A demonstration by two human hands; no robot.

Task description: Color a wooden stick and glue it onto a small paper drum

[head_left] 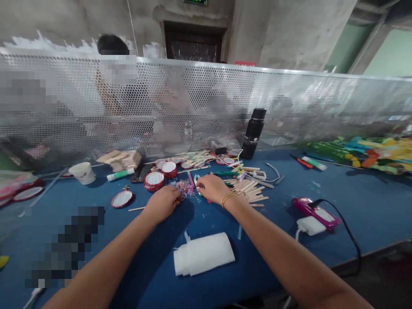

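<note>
Both my hands rest on the blue table (354, 189) on either side of a small heap of thin coloured rubber bands (183, 188). My left hand (163, 202) has its fingers curled at the heap's left edge. My right hand (212, 188), with a gold bracelet on the wrist, has its fingers bent down at the heap's right edge; what either pinches, if anything, is hidden. Flat wooden sticks (249, 189) lie just right of my right hand. Round red-rimmed mirrors (153, 180) lie beyond my left hand.
A folded white foam sheet (203, 254) lies near me between my arms. A black flask (253, 133), a white cup (83, 172), a glue stick (120, 174) and a pink device with a cable (316, 211) stand around. A perforated metal screen (206, 103) walls the far edge; people sit behind it.
</note>
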